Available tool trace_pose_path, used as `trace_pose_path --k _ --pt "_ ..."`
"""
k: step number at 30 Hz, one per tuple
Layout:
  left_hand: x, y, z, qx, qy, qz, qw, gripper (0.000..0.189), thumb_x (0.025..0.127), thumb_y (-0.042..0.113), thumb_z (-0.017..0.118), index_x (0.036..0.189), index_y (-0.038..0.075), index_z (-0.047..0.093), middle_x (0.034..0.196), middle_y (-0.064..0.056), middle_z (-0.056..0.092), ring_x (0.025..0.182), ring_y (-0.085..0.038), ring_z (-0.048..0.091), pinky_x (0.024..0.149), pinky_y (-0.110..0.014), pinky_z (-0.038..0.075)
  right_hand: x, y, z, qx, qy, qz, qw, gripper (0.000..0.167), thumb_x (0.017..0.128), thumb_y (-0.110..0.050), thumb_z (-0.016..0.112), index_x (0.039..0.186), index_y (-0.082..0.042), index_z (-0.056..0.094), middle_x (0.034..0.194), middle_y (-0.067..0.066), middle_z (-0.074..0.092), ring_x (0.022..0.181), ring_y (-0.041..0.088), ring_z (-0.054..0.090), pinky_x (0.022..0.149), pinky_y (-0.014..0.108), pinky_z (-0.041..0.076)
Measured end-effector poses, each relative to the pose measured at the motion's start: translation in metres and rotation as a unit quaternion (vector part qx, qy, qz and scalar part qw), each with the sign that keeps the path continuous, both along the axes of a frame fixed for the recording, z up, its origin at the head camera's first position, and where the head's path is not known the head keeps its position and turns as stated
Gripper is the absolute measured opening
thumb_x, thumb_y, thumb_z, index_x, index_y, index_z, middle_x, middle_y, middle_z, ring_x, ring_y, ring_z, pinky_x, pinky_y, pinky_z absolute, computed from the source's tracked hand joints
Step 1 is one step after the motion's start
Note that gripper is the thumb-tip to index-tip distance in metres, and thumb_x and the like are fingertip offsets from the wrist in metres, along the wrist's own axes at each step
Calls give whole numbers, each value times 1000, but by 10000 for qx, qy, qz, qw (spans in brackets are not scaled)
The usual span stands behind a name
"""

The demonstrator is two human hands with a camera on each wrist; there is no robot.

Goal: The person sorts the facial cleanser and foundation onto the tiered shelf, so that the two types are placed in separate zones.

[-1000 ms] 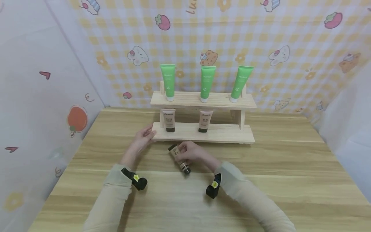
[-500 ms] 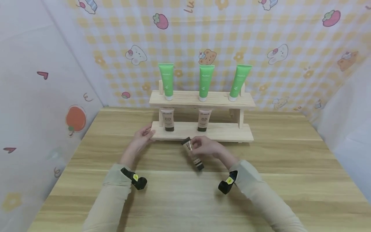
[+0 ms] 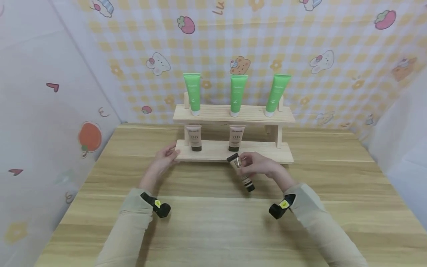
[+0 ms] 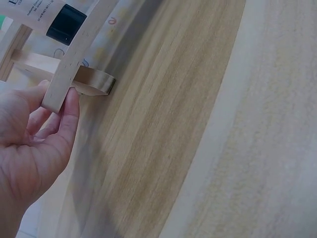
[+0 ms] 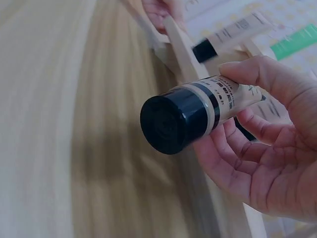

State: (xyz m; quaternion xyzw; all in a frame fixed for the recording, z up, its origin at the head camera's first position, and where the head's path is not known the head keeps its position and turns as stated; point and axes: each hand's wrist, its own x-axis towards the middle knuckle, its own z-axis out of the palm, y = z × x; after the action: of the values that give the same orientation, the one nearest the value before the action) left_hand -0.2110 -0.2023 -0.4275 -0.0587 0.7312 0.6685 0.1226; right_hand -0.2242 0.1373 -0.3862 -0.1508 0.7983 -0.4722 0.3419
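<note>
My right hand (image 3: 258, 165) pinches a beige cosmetic tube (image 3: 241, 171) with a black cap, tilted, in front of the lower shelf. In the right wrist view the tube's black cap (image 5: 173, 119) points toward the camera, with thumb and fingers round its body. With thumb and fingers, my left hand (image 3: 163, 159) grips the left end of the lower board of a two-tier wooden rack (image 3: 213, 155); the left wrist view shows that board edge (image 4: 62, 84) between them. Two pink BB cream tubes (image 3: 195, 138) stand on the lower board, at its left and middle.
Three green tubes (image 3: 237, 95) stand along the upper board, the right one leaning. The rack sits on a wood-grain table (image 3: 213, 230) before a yellow checked cloth (image 3: 287, 37). A white cloth (image 3: 43, 122) hangs on the left.
My right hand has carried the beige tube rightward and slightly toward the rack, from below the left part of the lower board to below its middle. My left hand keeps its place.
</note>
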Motion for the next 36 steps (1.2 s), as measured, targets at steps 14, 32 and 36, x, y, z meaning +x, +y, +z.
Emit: trace_pose_path --k 14,32,36 --pt "0 -3 1 -347 -234 6 9991 59 96 20 46 146 9 16 145 -26 27 130 -38 36 109 -41 35 -13 44 21 -53 638 -1629 9846 56 83 -8 55 130 11 31 110 20 50 73 6 57 65 23 56" --pt "-3 7 3 -386 -302 22 9988 58 96 21 44 146 11 16 145 -24 27 130 -35 37 109 -39 36 -25 57 4 -210 2985 -3393 8918 45 77 -2 65 115 5 41 105 8 51 92 12 50 74 8 45" --pt "-3 8 3 -262 -286 32 9992 58 97 19 44 146 10 15 146 -25 26 130 -36 37 109 -39 36 -23 59 -1 -261 3005 -3308 8942 45 78 -2 65 115 7 40 108 11 51 95 15 50 79 11 47"
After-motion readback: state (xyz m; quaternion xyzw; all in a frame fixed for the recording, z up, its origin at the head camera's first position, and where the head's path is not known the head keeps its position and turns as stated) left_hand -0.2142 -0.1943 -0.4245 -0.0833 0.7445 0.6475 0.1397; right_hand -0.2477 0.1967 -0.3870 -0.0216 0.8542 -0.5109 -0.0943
